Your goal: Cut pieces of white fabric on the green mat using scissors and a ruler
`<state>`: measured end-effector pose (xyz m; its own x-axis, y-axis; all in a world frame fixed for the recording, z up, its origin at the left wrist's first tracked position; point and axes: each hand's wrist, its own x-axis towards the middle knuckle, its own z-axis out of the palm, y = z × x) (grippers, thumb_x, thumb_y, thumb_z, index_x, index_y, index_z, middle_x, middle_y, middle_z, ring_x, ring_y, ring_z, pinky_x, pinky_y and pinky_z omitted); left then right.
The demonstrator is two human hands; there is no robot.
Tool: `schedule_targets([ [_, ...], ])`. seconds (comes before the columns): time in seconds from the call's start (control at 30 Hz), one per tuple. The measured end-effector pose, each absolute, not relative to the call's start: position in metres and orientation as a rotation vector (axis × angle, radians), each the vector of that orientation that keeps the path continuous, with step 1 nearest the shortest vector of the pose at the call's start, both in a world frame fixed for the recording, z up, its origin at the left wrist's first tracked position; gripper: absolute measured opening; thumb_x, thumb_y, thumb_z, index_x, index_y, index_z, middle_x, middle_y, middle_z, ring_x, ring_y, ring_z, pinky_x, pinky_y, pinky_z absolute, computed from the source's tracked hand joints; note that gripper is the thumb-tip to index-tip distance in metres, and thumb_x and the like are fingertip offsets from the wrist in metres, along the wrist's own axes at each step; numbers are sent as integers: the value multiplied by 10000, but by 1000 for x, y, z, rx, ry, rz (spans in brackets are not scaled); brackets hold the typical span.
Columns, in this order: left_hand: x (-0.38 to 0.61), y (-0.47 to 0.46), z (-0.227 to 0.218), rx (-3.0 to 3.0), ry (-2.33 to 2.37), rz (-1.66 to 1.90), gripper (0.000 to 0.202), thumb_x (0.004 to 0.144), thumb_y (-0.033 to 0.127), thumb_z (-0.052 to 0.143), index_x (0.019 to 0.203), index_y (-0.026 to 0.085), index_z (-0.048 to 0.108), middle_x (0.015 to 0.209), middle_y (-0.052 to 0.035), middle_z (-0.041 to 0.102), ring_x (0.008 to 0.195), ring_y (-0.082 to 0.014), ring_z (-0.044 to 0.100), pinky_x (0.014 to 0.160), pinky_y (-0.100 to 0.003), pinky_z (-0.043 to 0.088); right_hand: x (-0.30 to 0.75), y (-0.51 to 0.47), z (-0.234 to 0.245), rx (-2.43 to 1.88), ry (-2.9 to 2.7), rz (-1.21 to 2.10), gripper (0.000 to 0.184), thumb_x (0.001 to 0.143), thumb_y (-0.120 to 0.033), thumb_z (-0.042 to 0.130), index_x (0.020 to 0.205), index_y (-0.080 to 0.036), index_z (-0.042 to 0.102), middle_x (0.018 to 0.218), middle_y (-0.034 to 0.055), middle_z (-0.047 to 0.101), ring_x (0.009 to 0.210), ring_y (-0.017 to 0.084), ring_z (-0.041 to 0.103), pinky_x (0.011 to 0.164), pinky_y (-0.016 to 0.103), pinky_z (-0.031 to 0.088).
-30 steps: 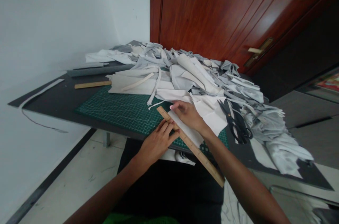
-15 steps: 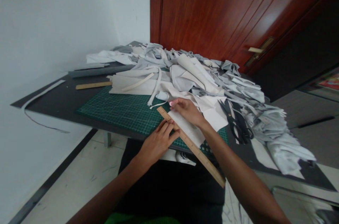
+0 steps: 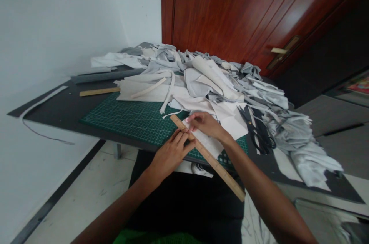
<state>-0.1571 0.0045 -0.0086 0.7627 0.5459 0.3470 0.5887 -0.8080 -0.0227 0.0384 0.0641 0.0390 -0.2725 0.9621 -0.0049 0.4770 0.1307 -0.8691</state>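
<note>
A long wooden ruler [image 3: 215,163] lies slanted across the near edge of a green cutting mat [image 3: 127,121], running out past the table edge toward me. My left hand [image 3: 173,153] presses its fingers down on the ruler's upper part. My right hand [image 3: 206,124] lies flat on a white fabric piece [image 3: 208,142], just beyond the ruler's far end. That fabric runs along the ruler's right side, and its near part tucks under my right wrist. Black scissors [image 3: 258,132] lie to the right of my right hand.
A large heap of white and grey fabric scraps [image 3: 213,78] covers the back of the dark table [image 3: 49,115]. A second wooden ruler [image 3: 99,91] and a grey strip [image 3: 106,76] lie at the left. A wall and a wooden door [image 3: 230,9] bound the table.
My right hand has slid slightly toward me along the ruler, and the white fabric has shifted with it. My left hand and the ruler stay about the same.
</note>
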Motion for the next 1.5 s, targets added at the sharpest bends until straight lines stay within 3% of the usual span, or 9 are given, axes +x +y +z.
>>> schedule_targets([
  [0.1, -158, 5, -11, -2822, -911, -505, 427, 927, 109, 578, 1338, 218, 539, 1367, -139, 543, 1403, -307, 485, 1192, -492, 421, 41, 60, 38, -1428, -1887, 680, 247, 950, -384, 596, 821, -189, 678, 722, 1, 687, 672, 137, 615, 648, 252, 471],
  [0.3, -158, 4, -7, -2841, -921, -502, 472, 907, 121, 622, 1358, 220, 525, 1377, -143, 534, 1392, -325, 493, 1161, -503, 448, 32, 54, 33, -1560, -2037, 559, 199, 936, -313, 614, 788, -211, 699, 733, -3, 704, 654, 140, 606, 643, 261, 419],
  [0.47, -158, 3, -6, -2842, -929, -488, 455, 907, 124, 622, 1348, 200, 538, 1356, -150, 551, 1381, -328, 504, 1174, -510, 434, 21, 60, 31, -1651, -1924, 569, 167, 911, -316, 660, 786, -215, 706, 791, 8, 745, 704, 152, 655, 681, 264, 452],
  [0.73, -160, 5, -10, -2852, -919, -490, 482, 897, 115, 638, 1359, 219, 551, 1419, -173, 533, 1388, -343, 498, 1124, -515, 480, 12, 65, 33, -1685, -1982, 473, 199, 893, -304, 662, 722, -201, 667, 699, 1, 684, 643, 140, 588, 608, 266, 378],
  [1.17, -161, 6, -9, -2861, -920, -467, 548, 855, 99, 692, 1365, 232, 543, 1427, -170, 514, 1393, -355, 487, 1102, -513, 502, 11, 68, 43, -1789, -2042, 607, 149, 882, -261, 652, 759, -191, 697, 767, 39, 713, 691, 165, 613, 632, 279, 392],
  [1.5, -160, 6, -9, -2884, -939, -473, 575, 831, 81, 699, 1357, 244, 536, 1400, -143, 534, 1388, -349, 495, 1104, -517, 504, 24, 57, 46, -1781, -2164, 641, 202, 905, -346, 670, 810, -178, 727, 781, 24, 706, 704, 146, 604, 621, 256, 372],
])
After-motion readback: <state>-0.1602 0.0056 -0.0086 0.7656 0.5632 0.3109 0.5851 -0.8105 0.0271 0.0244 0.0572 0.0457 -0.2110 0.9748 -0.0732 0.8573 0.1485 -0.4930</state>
